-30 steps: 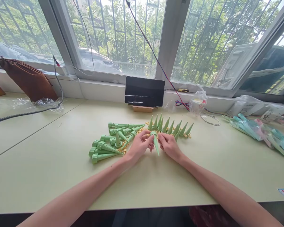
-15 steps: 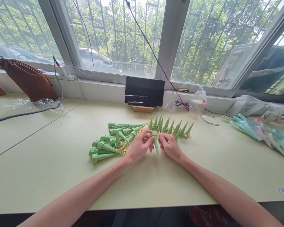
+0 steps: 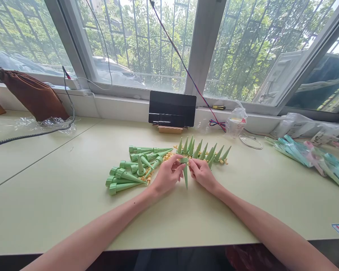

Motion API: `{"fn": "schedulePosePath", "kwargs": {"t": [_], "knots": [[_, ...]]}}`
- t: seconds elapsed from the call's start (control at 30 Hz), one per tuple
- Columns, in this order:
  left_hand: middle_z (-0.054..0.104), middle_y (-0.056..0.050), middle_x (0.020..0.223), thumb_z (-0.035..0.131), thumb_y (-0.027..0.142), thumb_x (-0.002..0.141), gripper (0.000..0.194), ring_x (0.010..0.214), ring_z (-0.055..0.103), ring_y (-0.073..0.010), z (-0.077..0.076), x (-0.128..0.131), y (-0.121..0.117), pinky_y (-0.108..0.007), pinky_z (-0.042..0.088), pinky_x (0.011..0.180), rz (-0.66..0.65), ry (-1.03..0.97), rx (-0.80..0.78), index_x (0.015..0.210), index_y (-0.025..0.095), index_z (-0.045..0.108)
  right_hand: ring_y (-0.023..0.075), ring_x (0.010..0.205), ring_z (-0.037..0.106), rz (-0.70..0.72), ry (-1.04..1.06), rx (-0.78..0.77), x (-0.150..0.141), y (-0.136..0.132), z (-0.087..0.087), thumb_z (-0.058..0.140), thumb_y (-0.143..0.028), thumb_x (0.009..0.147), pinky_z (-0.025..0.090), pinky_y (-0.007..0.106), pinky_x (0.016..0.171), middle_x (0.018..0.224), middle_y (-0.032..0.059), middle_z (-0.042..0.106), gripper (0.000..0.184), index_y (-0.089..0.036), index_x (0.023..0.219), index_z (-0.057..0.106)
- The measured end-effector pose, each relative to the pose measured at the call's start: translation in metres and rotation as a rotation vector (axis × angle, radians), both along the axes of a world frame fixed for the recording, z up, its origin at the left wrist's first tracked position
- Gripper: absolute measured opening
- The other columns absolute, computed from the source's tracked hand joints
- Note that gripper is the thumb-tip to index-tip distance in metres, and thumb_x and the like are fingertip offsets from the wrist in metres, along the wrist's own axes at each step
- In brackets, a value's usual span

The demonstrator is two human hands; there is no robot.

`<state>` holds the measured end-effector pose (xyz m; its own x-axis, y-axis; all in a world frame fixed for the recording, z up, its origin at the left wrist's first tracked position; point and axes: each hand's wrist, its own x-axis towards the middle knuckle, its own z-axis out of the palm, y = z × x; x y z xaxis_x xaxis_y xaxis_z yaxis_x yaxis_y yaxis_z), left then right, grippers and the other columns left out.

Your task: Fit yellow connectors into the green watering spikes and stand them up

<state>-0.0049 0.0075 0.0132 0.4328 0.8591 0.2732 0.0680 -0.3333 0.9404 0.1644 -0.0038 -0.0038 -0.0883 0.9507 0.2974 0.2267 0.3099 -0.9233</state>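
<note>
The work shows as partly done: a group of standing spikes [image 3: 196, 149], points up, has small yellow pieces at many of the bases, while a pile of loose spikes [image 3: 124, 175] lies on its side towards the left of the table [image 3: 186, 218]. One upright spike [image 3: 140, 168] stands among the loose ones. Between the two groups are scattered yellow pieces [image 3: 167, 156], apparently not fitted to anything. The green spike [image 3: 185, 177] being handled is in front of the standing group, its point downward and its wide cap up. The left hand [image 3: 167, 175] holds it by the cap, thumb and fingers closed around it. The right hand [image 3: 203, 175] has its fingertips drawn narrowly together beside the cap, where a speck of yellow shows; whether they grip that or the cap itself, I cannot tell.
</note>
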Motion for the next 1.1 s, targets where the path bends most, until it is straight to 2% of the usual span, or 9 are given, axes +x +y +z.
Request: {"fn": "schedulePosePath", "kwargs": {"t": [0.33, 0.47, 0.67, 0.77, 0.9, 1.1], "knots": [[0.06, 0.001, 0.073, 0.057, 0.052, 0.088, 0.035, 0.053, 0.057, -0.0123, -0.006, 0.004, 0.003, -0.023, 0.047, 0.048, 0.024, 0.002, -0.132, 0.102, 0.02, 0.051, 0.0118, 0.05, 0.037, -0.025, -0.169, 0.107, -0.003, -0.003, 0.0, 0.044, -0.046, 0.097, 0.031, 0.026, 0.052, 0.052, -0.0033, 0.042, 0.046, -0.02, 0.059, 0.044], [0.059, 0.002, 0.072, 0.056, 0.054, 0.089, 0.038, 0.044, 0.052, -0.0098, -0.004, 0.004, 0.002, -0.023, 0.045, 0.044, 0.014, 0.015, -0.153, 0.104, 0.02, 0.049, 0.0117, 0.05, 0.036, -0.028, -0.176, 0.109, -0.002, -0.003, 0.0, 0.044, -0.045, 0.097, 0.031, 0.026, 0.052, 0.052, -0.0034, 0.041, 0.045, -0.02, 0.06, 0.044], [0.058, 0.003, 0.074, 0.055, 0.054, 0.089, 0.038, 0.045, 0.051, -0.0091, -0.001, 0.001, 0.003, -0.023, 0.046, 0.046, -0.039, -0.014, -0.129, 0.107, 0.021, 0.051, 0.0111, 0.049, 0.036, -0.018, -0.087, 0.07, 0.0, 0.0, -0.003, 0.044, -0.05, 0.097, 0.031, 0.025, 0.048, 0.054, -0.0033, 0.04, 0.047, -0.02, 0.061, 0.043], [0.058, 0.002, 0.075, 0.055, 0.052, 0.089, 0.035, 0.046, 0.051, -0.009, -0.002, 0.0, 0.002, -0.023, 0.045, 0.047, -0.02, 0.001, -0.065, 0.107, 0.021, 0.054, 0.0099, 0.045, 0.033, 0.023, -0.008, 0.003, -0.001, 0.0, -0.004, 0.047, -0.053, 0.095, 0.029, 0.024, 0.044, 0.052, -0.005, 0.036, 0.047, -0.021, 0.061, 0.041], [0.054, 0.003, 0.068, 0.052, 0.045, 0.093, 0.029, 0.048, 0.052, -0.0107, -0.003, -0.001, 0.001, -0.023, 0.042, 0.05, 0.015, 0.068, 0.032, 0.109, 0.021, 0.055, 0.0075, 0.036, 0.028, 0.127, 0.164, -0.172, -0.003, -0.002, 0.002, 0.052, -0.053, 0.091, 0.021, 0.023, 0.036, 0.049, -0.0083, 0.027, 0.047, -0.022, 0.06, 0.036], [0.055, 0.004, 0.065, 0.049, 0.035, 0.094, 0.021, 0.052, 0.05, -0.0118, -0.003, -0.002, 0.001, -0.025, 0.043, 0.058, 0.03, 0.194, 0.194, 0.108, 0.022, 0.057, 0.0063, 0.037, 0.026, 0.26, 0.334, -0.387, 0.001, -0.004, 0.008, 0.054, -0.042, 0.088, 0.015, 0.02, 0.037, 0.046, -0.0084, 0.028, 0.045, -0.022, 0.056, 0.031]]}}
